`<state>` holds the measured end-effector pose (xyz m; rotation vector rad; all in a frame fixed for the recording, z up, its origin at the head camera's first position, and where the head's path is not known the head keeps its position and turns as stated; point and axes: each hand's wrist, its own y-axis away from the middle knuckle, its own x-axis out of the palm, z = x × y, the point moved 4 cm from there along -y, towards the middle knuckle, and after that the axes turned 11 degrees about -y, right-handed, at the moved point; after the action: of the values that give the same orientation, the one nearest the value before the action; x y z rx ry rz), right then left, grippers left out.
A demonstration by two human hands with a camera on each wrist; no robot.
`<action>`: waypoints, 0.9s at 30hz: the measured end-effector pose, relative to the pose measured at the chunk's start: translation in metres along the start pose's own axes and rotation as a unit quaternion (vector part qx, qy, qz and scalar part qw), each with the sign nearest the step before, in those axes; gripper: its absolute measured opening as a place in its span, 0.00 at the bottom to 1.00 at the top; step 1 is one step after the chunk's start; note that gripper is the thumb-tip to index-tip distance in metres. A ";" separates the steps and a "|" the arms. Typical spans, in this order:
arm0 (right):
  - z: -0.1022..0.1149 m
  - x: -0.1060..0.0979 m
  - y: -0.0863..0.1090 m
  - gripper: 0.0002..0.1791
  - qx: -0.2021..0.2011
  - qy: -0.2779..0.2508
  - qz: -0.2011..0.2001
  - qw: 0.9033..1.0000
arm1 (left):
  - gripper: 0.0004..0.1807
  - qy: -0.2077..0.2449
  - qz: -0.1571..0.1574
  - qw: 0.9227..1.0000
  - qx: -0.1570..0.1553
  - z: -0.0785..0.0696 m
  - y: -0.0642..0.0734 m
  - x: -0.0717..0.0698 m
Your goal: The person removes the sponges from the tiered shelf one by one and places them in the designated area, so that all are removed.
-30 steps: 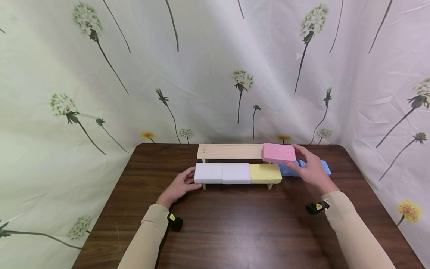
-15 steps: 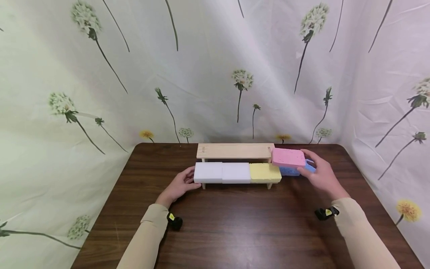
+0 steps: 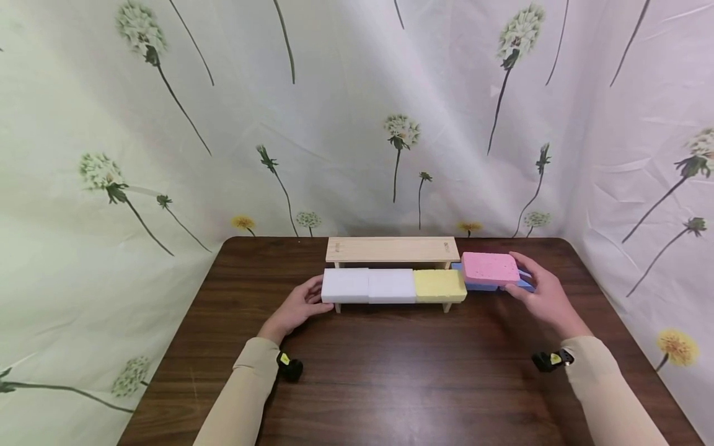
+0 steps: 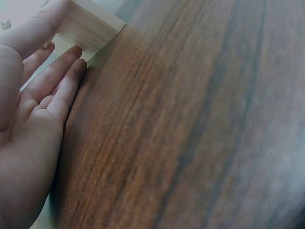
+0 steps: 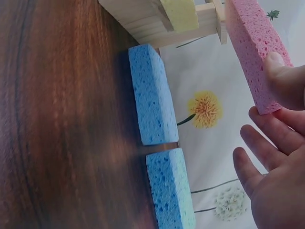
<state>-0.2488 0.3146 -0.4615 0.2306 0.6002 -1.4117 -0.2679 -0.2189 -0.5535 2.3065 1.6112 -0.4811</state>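
Observation:
My right hand (image 3: 543, 296) grips the right end of a pink sponge (image 3: 491, 268) between thumb and fingers. The sponge overlaps the blue sponges in the head view. Below it in the right wrist view lie two blue sponges, one (image 5: 150, 95) nearer the stand and another (image 5: 167, 191) in line with it. My left hand (image 3: 298, 308) holds the left end of a pale two-tier wooden stand (image 3: 390, 249), thumb at the front edge. Along the lower tier sit a white block (image 3: 344, 285), a second white block (image 3: 391, 286) and a yellow sponge (image 3: 439, 285).
A dark brown wooden table (image 3: 390, 378) carries everything. The stand's upper tier stands bare near the back edge. Behind and at both sides hangs a white cloth (image 3: 346, 124) printed with dandelions. Each wrist wears a small black camera, the left one (image 3: 290, 370) close over the tabletop.
The pink sponge has moved right and toward me in my right hand, away from the upper tier's right end to over the blue sponges. My left hand has stayed in place.

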 end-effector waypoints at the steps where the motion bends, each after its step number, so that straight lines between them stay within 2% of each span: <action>1: -0.001 -0.001 0.001 0.40 -0.004 0.003 -0.001 1.000 | 0.43 -0.001 0.000 1.000 0.000 0.000 0.000 0.000; 6: -0.006 -0.005 0.009 0.38 -0.013 0.002 -0.006 1.000 | 0.44 0.000 0.000 1.000 0.004 0.000 0.001 0.000; 12: -0.017 -0.007 0.017 0.38 0.000 0.005 -0.010 1.000 | 0.43 -0.002 0.000 1.000 0.009 -0.002 0.002 0.000; 17: -0.025 -0.007 0.023 0.38 0.017 0.010 -0.003 1.000 | 0.43 -0.004 -0.001 1.000 0.014 -0.003 0.001 0.000; 21: -0.030 -0.008 0.027 0.38 0.017 0.017 0.001 1.000 | 0.44 -0.003 -0.001 1.000 0.015 -0.003 0.001 -0.001; 27: -0.037 -0.006 0.033 0.39 0.027 0.005 0.016 0.999 | 0.43 0.003 0.000 1.000 0.016 -0.005 0.001 0.000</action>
<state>-0.2269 0.3436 -0.4954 0.2896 0.5659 -1.3973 -0.2668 -0.2172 -0.5490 2.3327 1.6178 -0.5042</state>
